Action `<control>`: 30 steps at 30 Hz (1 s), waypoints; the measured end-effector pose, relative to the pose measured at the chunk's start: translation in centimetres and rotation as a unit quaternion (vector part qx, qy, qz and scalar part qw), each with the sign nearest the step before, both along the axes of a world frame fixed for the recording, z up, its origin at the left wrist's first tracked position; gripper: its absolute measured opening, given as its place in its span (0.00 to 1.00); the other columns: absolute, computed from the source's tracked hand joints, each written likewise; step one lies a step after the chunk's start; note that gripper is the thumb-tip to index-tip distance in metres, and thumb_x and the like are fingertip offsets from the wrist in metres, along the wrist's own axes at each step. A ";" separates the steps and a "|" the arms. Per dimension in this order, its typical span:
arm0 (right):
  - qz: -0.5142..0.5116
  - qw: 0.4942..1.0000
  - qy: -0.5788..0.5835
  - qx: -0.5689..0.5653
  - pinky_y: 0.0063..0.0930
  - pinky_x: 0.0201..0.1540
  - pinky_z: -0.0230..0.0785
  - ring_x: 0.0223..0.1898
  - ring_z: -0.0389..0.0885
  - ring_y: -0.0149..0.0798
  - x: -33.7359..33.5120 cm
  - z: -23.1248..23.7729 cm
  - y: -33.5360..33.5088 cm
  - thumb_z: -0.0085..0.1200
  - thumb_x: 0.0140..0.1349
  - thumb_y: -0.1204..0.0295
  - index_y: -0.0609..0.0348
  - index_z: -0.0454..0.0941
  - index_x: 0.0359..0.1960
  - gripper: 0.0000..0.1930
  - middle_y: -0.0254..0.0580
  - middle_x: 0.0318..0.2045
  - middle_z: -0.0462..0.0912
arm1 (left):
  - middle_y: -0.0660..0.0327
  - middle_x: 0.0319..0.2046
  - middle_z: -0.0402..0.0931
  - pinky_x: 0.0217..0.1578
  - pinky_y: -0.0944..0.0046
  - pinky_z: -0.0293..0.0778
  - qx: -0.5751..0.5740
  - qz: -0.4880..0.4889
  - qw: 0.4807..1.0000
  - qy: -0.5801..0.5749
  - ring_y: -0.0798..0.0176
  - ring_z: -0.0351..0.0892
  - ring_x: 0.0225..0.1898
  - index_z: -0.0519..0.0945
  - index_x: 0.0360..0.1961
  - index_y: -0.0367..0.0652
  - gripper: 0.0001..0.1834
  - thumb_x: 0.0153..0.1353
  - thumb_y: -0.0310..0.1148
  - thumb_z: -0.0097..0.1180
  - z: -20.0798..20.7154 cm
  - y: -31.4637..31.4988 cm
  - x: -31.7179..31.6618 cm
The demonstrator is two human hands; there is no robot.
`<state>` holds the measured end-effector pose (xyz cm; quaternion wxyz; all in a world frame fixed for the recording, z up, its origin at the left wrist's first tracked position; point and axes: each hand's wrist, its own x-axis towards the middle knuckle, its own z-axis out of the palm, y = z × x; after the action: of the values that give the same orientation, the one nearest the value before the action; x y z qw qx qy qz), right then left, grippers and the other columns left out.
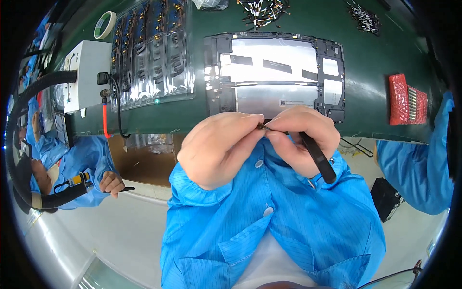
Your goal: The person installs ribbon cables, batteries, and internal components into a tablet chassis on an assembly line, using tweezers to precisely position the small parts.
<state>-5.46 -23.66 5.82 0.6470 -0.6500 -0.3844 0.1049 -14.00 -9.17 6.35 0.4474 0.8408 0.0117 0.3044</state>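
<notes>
Just past the near table edge, my left hand [219, 147] is closed in a pinch on a tiny dark part [261, 126], too small to name. Close against it, my right hand [303, 137] grips black tweezers [318, 158]; their wide end sticks out toward my chest, and the fine end reaches the tiny part. Fingers of both hands nearly touch. Beyond them a flat tablet-like device frame [276, 98] lies on the green table, with silver plates, black strips and a dark border. The hands cover a bit of its near edge.
Clear plastic trays [154, 62] of small parts lie left, beside a white box [89, 72] with a black hose [38, 86] and a tape roll [105, 25]. Small cable parts [263, 12] are piled behind. Red bubble wrap [398, 98] lies right. Co-workers' blue sleeves [414, 168] flank me.
</notes>
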 end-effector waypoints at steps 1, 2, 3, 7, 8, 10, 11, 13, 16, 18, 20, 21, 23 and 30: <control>0.002 1.000 0.001 0.000 0.29 0.31 0.73 0.29 0.82 0.43 0.0 -0.1 0.2 0.63 0.44 0.82 0.65 0.80 0.33 0.12 0.47 0.28 0.82 | 0.53 0.29 0.80 0.34 0.63 0.78 0.000 0.002 1.000 0.001 0.55 0.82 0.32 0.80 0.32 0.35 0.13 0.41 0.19 0.66 -0.4 -0.2 0.1; -0.021 0.999 -0.030 0.023 0.29 0.30 0.73 0.28 0.82 0.43 -0.1 -0.3 0.5 0.62 0.43 0.82 0.65 0.80 0.33 0.12 0.47 0.28 0.82 | 0.53 0.30 0.80 0.34 0.63 0.78 -0.024 0.002 0.998 -0.051 0.55 0.82 0.33 0.80 0.32 0.35 0.14 0.41 0.19 0.66 -1.0 -0.4 0.4; -0.046 0.996 -0.060 0.044 0.29 0.30 0.73 0.28 0.82 0.44 -0.2 -0.4 0.7 0.62 0.43 0.83 0.64 0.80 0.34 0.13 0.47 0.28 0.82 | 0.53 0.30 0.80 0.34 0.64 0.78 -0.049 0.000 0.993 -0.103 0.55 0.82 0.33 0.80 0.33 0.36 0.14 0.42 0.19 0.65 -1.3 -0.5 0.6; -0.089 0.987 -0.122 0.047 0.29 0.28 0.74 0.27 0.82 0.44 -0.4 -0.4 1.2 0.63 0.41 0.82 0.64 0.80 0.34 0.14 0.46 0.27 0.81 | 0.53 0.31 0.81 0.35 0.63 0.78 -0.035 0.046 0.993 -0.106 0.55 0.82 0.33 0.79 0.32 0.36 0.13 0.42 0.18 0.65 -1.0 -1.0 1.1; -0.091 0.985 -0.140 0.030 0.29 0.27 0.74 0.26 0.82 0.44 -0.4 -0.2 1.2 0.64 0.40 0.82 0.64 0.80 0.34 0.15 0.46 0.27 0.82 | 0.53 0.31 0.81 0.35 0.63 0.78 -0.019 0.060 0.992 -0.107 0.55 0.82 0.33 0.79 0.32 0.36 0.13 0.42 0.18 0.65 -0.9 -1.1 1.2; -0.095 0.983 -0.160 0.011 0.28 0.26 0.74 0.26 0.82 0.44 -0.4 0.0 1.2 0.64 0.40 0.81 0.64 0.80 0.34 0.15 0.45 0.27 0.82 | 0.53 0.32 0.81 0.35 0.63 0.79 -0.005 0.073 0.991 -0.109 0.55 0.82 0.33 0.79 0.32 0.36 0.13 0.42 0.18 0.65 -0.9 -1.1 1.5; -0.110 0.976 -0.187 0.013 0.28 0.26 0.74 0.26 0.82 0.43 -0.3 -0.1 1.3 0.65 0.40 0.80 0.64 0.80 0.34 0.15 0.45 0.27 0.82 | 0.52 0.32 0.81 0.34 0.63 0.79 0.005 0.078 0.991 -0.106 0.55 0.83 0.33 0.79 0.32 0.35 0.13 0.42 0.17 0.64 -0.9 -1.1 1.6; -0.124 0.969 -0.213 0.014 0.28 0.26 0.74 0.25 0.82 0.43 -0.3 -0.3 1.4 0.65 0.40 0.79 0.64 0.80 0.34 0.15 0.45 0.27 0.82 | 0.52 0.32 0.81 0.34 0.63 0.79 0.016 0.086 0.991 -0.103 0.55 0.83 0.33 0.79 0.32 0.35 0.13 0.42 0.17 0.64 -1.0 -1.1 1.7; -0.114 0.969 -0.221 0.000 0.28 0.25 0.73 0.25 0.82 0.43 -0.4 -0.3 1.4 0.65 0.41 0.78 0.64 0.80 0.33 0.14 0.45 0.27 0.81 | 0.52 0.32 0.81 0.35 0.63 0.78 -0.008 0.087 0.992 -0.090 0.55 0.83 0.33 0.79 0.32 0.35 0.13 0.42 0.16 0.63 -1.0 -1.2 1.5; -0.114 0.970 -0.216 0.007 0.28 0.26 0.73 0.25 0.81 0.43 -0.7 -0.4 1.5 0.65 0.40 0.78 0.64 0.81 0.33 0.14 0.45 0.26 0.81 | 0.52 0.32 0.81 0.35 0.64 0.78 -0.031 0.086 0.991 -0.099 0.55 0.83 0.33 0.79 0.32 0.35 0.13 0.42 0.15 0.62 -1.2 -1.1 1.3; -0.092 0.977 -0.194 -0.008 0.28 0.26 0.73 0.25 0.81 0.43 -0.9 0.2 1.2 0.65 0.41 0.79 0.64 0.81 0.33 0.14 0.46 0.26 0.81 | 0.52 0.32 0.81 0.35 0.64 0.78 -0.043 0.081 0.991 -0.095 0.56 0.83 0.33 0.79 0.32 0.35 0.12 0.43 0.16 0.62 -1.1 -0.9 0.6; -0.073 0.982 -0.175 -0.023 0.28 0.27 0.73 0.25 0.81 0.43 -0.9 0.5 0.9 0.64 0.41 0.80 0.64 0.81 0.33 0.13 0.47 0.26 0.81 | 0.52 0.32 0.81 0.35 0.65 0.78 -0.056 0.074 0.991 -0.092 0.56 0.83 0.34 0.78 0.32 0.35 0.11 0.45 0.16 0.61 -1.0 -0.8 0.3; -0.067 0.986 -0.155 0.002 0.27 0.27 0.73 0.26 0.81 0.43 -0.9 0.5 0.6 0.64 0.41 0.81 0.64 0.81 0.33 0.13 0.47 0.26 0.81 | 0.50 0.33 0.81 0.35 0.65 0.78 -0.043 0.126 0.983 -0.124 0.56 0.83 0.35 0.78 0.33 0.34 0.10 0.47 0.16 0.60 -2.6 0.6 -0.9; -0.083 0.988 -0.127 0.023 0.24 0.29 0.73 0.27 0.81 0.39 -0.4 -0.2 -1.0 0.61 0.43 0.85 0.64 0.81 0.32 0.11 0.46 0.26 0.82 | 0.44 0.48 0.74 0.44 0.58 0.74 0.194 0.333 0.922 -0.031 0.48 0.76 0.48 0.79 0.34 0.39 0.07 0.52 0.20 0.60 -6.9 9.7 -3.8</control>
<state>-5.85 -24.69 5.58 0.6143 -0.6725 -0.4107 -0.0416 -17.83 0.58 -0.51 0.1485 0.8488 0.2179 0.4582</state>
